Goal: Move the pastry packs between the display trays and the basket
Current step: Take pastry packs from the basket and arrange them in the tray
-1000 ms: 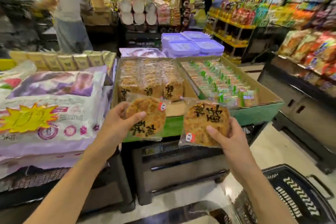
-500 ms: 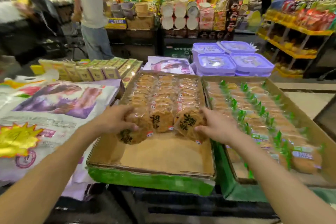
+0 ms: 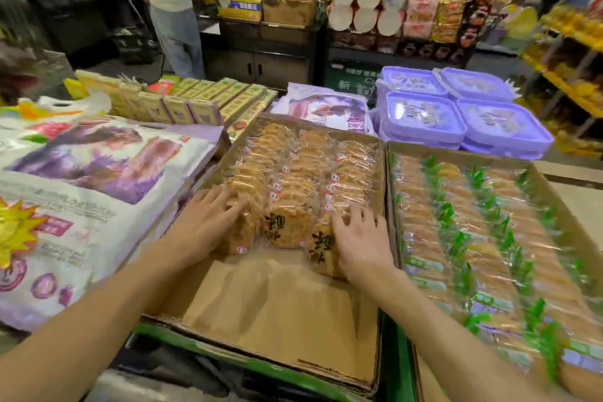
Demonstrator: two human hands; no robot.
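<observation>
Left hand (image 3: 208, 222), fingers straight, presses pastry pack (image 3: 239, 232) at display tray (image 3: 280, 313) 10 o'clock. Right hand (image 3: 360, 240), fingers spread, rests on second pack (image 3: 321, 250) at 2 o'clock.

Clear-wrapped golden pastry packs (image 3: 287, 225) stand in rows filling the cardboard tray's (image 3: 280, 320) far half

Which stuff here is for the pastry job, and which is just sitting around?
For the job: left hand, right hand, pastry packs, cardboard tray, green-label packs.

Just around: purple tubs, big printed bags, yellow boxes.
</observation>
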